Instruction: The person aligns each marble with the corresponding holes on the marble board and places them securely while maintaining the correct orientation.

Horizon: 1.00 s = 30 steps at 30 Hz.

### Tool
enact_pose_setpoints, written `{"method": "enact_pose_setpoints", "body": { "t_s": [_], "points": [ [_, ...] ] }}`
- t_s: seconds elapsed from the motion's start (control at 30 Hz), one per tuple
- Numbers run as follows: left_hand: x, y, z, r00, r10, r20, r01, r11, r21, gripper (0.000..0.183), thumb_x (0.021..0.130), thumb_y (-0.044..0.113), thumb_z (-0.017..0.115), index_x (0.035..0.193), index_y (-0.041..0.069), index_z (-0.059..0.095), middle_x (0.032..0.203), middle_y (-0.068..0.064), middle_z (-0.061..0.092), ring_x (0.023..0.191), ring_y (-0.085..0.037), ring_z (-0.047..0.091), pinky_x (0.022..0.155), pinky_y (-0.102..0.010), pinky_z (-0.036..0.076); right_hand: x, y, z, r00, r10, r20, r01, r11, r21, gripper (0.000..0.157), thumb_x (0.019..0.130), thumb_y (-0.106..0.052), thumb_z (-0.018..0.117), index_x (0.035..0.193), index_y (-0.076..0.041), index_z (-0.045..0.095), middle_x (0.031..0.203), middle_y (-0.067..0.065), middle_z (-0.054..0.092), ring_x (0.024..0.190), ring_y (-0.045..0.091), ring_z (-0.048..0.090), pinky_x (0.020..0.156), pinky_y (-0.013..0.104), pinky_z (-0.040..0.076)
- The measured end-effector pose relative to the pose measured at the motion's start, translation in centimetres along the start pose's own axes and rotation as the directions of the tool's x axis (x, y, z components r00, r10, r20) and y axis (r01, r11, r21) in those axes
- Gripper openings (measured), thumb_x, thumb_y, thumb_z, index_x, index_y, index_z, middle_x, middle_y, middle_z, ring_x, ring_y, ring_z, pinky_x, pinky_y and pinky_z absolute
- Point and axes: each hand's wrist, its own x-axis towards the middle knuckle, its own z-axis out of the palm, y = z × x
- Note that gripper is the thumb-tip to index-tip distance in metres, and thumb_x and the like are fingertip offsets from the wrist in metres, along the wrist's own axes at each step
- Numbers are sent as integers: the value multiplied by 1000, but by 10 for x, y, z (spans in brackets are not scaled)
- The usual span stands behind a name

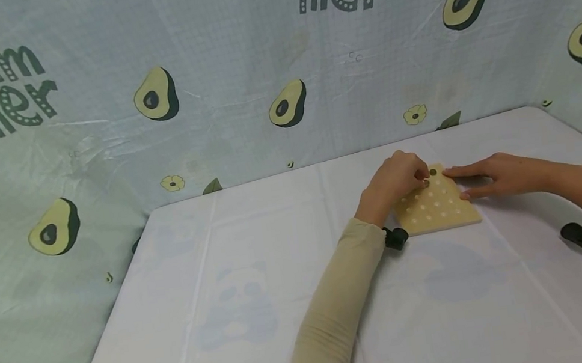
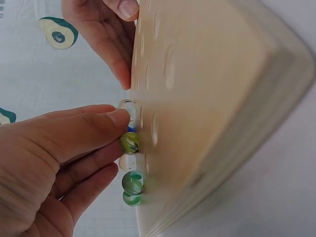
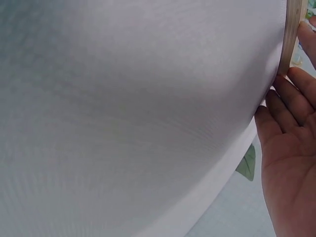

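A square wooden board (image 1: pixel 445 217) with rows of round hollows lies on the table. My left hand (image 1: pixel 396 177) is over its far left part. In the left wrist view, that hand (image 2: pixel 64 148) pinches a clear marble (image 2: pixel 129 106) between thumb and fingers, close to the board's face. A yellow-green marble (image 2: pixel 130 143) sits just beside the thumb, and green-swirled marbles (image 2: pixel 133 182) rest farther along. My right hand (image 1: pixel 508 173) touches the board's right side with extended fingers; in the right wrist view its fingertips (image 3: pixel 291 74) meet the wooden edge.
The board lies on a white cloth (image 1: pixel 254 240) with faint panda prints, toward the far right of the table. Behind and to the left hangs a pale curtain (image 1: pixel 222 63) printed with avocados and lettering. Dark straps with small devices are on both wrists.
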Motion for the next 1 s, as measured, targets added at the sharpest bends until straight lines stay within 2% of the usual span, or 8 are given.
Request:
{"method": "enact_pose_setpoints", "body": {
  "t_s": [0.13,0.27,0.4,0.57,0.77,0.9,1.0],
  "points": [
    [-3,-1,-5,1000,4,0,-4,1000,-13,21,94,20,75,115,20,79,108,9,72,93,-1,61,77,-12,47,1,1,1,1000,-1,5,1,1000,1,64,94,-42,72,147,-10,55,143,23,57,122,37,61,92,56,52],
    [-10,-7,-19,1000,31,3,-31,999,-16,24,95,22,74,119,18,77,115,8,73,104,-2,63,84,-11,47,3,2,1,1000,-14,-3,14,1000,1,63,94,-43,72,146,-11,57,142,21,58,124,39,60,94,57,51],
    [-24,-20,-33,996,83,14,-83,997,-2,26,97,23,72,122,16,75,118,6,73,110,-6,63,91,-13,46,3,2,0,1000,-9,0,9,1000,25,64,95,-45,71,147,-12,55,144,21,57,126,42,58,96,59,49],
    [-47,-42,-43,992,123,33,-122,992,-30,26,96,19,72,121,12,76,115,4,74,107,-7,64,91,-15,46,1,1,0,1000,12,9,-12,1000,29,66,95,-47,70,148,-11,54,145,24,54,128,46,55,97,61,48],
    [-67,-70,-45,982,187,30,-184,979,-85,22,96,12,73,117,6,76,113,-3,76,104,-12,67,91,-19,52,0,0,0,1000,13,3,-13,1000,11,66,95,-46,70,148,-10,54,144,26,54,126,47,56,95,61,49],
    [-74,-82,-41,979,201,27,-197,974,-116,21,95,9,73,116,5,77,114,-4,76,105,-13,68,94,-23,53,0,0,-1,1000,14,7,-14,1000,5,66,95,-45,70,148,-9,54,144,26,54,126,47,56,95,61,49],
    [-75,-89,-36,979,199,50,-193,975,-113,21,95,8,72,116,7,77,115,-3,75,105,-12,67,94,-21,52,0,0,1,1000,18,6,-18,1000,10,66,95,-45,70,148,-9,54,144,27,54,126,48,55,95,62,48]
  ]
}}
